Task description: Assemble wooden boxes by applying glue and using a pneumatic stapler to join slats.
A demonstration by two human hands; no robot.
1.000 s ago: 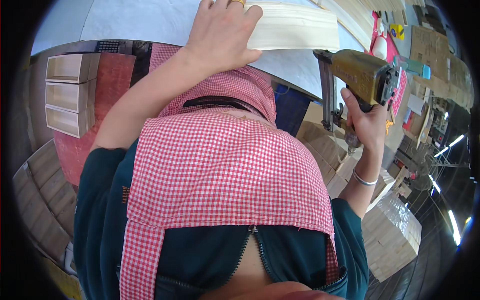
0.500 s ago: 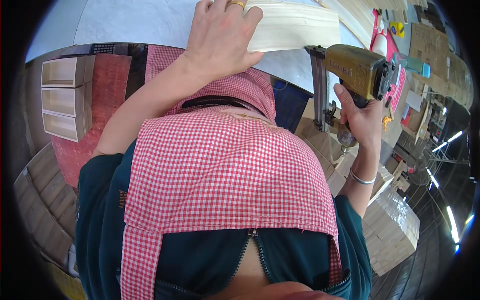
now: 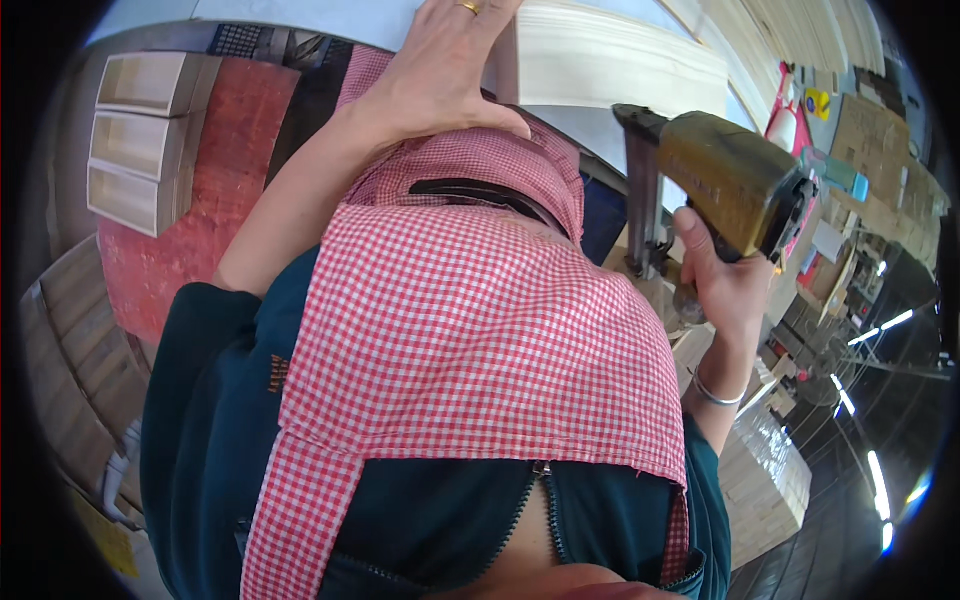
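A red-and-white checked cloth apron point(image 3: 490, 340) shows mid-frame, a dark teal zipped jacket point(image 3: 440, 510) at bottom, a brownish-yellow and black pistol-shaped nail gun point(image 3: 725, 170) upper right, and a pale cream wooden board point(image 3: 620, 60) at top.

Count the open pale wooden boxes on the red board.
3: upper box, middle box and lower box, in a row at the picture's left. Others may be hidden behind them.

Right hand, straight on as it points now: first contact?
Probably the pale wooden board: the nail gun gripped in the right hand leads, and its nose appears right at the board's near edge. Single view, so depth is unclear.
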